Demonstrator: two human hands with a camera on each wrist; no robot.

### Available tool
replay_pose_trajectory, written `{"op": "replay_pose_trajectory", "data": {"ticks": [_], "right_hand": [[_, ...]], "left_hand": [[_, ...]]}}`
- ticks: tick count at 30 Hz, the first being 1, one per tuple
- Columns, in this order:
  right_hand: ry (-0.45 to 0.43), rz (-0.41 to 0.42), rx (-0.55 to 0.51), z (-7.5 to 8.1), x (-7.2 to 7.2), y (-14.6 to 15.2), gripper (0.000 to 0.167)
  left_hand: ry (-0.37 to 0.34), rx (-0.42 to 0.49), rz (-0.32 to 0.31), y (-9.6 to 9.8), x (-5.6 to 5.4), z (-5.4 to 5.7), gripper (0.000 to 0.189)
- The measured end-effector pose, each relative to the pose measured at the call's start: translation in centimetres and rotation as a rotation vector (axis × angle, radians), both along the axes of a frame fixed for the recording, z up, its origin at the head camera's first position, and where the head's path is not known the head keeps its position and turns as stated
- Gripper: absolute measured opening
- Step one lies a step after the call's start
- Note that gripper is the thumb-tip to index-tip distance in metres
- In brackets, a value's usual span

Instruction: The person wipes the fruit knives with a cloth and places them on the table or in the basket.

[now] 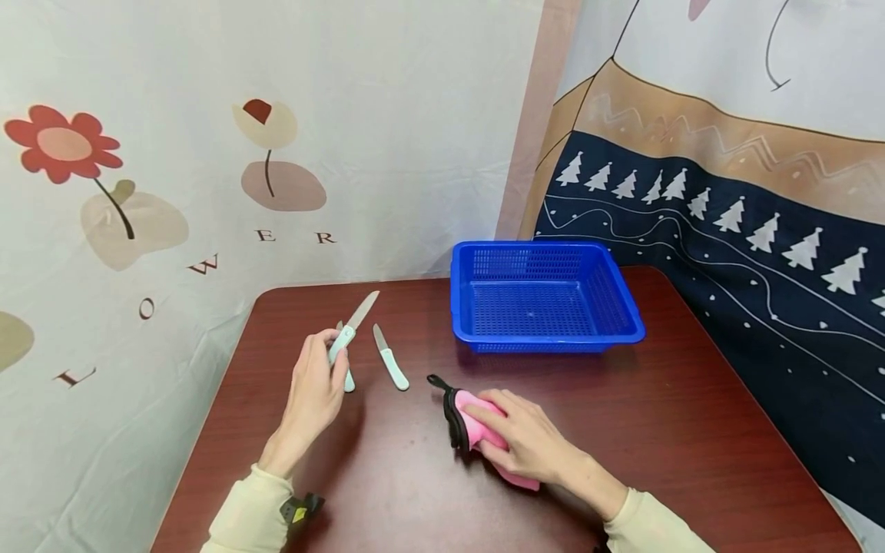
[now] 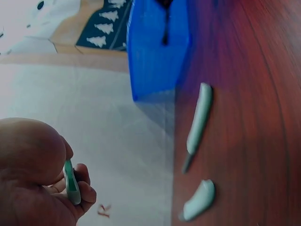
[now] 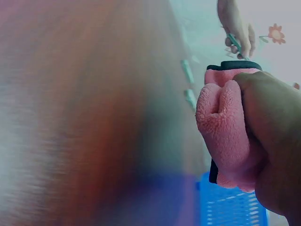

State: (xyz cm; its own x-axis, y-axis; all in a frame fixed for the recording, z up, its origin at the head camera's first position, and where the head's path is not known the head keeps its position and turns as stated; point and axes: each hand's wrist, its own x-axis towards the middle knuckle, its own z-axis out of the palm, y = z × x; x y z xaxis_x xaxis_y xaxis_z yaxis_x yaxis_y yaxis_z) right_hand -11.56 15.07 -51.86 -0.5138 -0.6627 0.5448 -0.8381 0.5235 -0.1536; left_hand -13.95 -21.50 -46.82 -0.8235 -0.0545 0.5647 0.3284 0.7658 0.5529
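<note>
My left hand (image 1: pixel 314 392) grips a small knife by its pale green handle (image 1: pixel 341 342), the blade pointing up and away to the right. In the left wrist view, the handle (image 2: pixel 71 183) lies between thumb and fingers. A second knife (image 1: pixel 391 365) rests on the table just right of that hand. Partly hidden behind the fingers, a third knife (image 1: pixel 349 382) also lies there. My right hand (image 1: pixel 528 442) holds a bunched pink cloth (image 1: pixel 473 401) with black edging and a black loop. The right wrist view shows the cloth's fluffy side (image 3: pixel 230 129) folded under the fingers.
Beyond the right hand, a blue plastic basket (image 1: pixel 553 339) with perforated walls stands at the back of the dark red-brown table (image 1: pixel 691 430). A pale printed curtain (image 1: pixel 387 153) hangs behind the table, and a navy tree-patterned one (image 1: pixel 747 276) hangs at the right.
</note>
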Motion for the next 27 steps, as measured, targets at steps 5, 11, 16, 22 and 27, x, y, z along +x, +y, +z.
{"op": "replay_pose_trajectory", "data": {"ticks": [5, 11, 16, 22, 27], "right_hand": [[0.050, -0.012, -0.132, 2.3, -0.9, 0.1, 0.069], [0.108, -0.036, -0.290, 4.8, -1.8, 0.1, 0.059], [0.156, -0.073, -0.393, 6.2, -2.6, 0.2, 0.054], [0.196, -0.121, -0.434, 7.9, -3.4, -0.4, 0.057], [0.238, -0.150, -0.371, 9.0, -3.5, -1.2, 0.051]], "left_hand": [[0.029, 0.000, -0.067, 1.8, 0.1, 0.9, 0.026], [0.076, -0.024, -0.131, 3.8, 0.3, 1.8, 0.024], [0.077, -0.058, -0.159, 5.6, 0.5, 2.5, 0.022], [0.070, -0.114, -0.200, 7.6, 0.5, 3.1, 0.024], [0.092, -0.179, -0.219, 9.3, 0.7, 3.4, 0.025]]}}
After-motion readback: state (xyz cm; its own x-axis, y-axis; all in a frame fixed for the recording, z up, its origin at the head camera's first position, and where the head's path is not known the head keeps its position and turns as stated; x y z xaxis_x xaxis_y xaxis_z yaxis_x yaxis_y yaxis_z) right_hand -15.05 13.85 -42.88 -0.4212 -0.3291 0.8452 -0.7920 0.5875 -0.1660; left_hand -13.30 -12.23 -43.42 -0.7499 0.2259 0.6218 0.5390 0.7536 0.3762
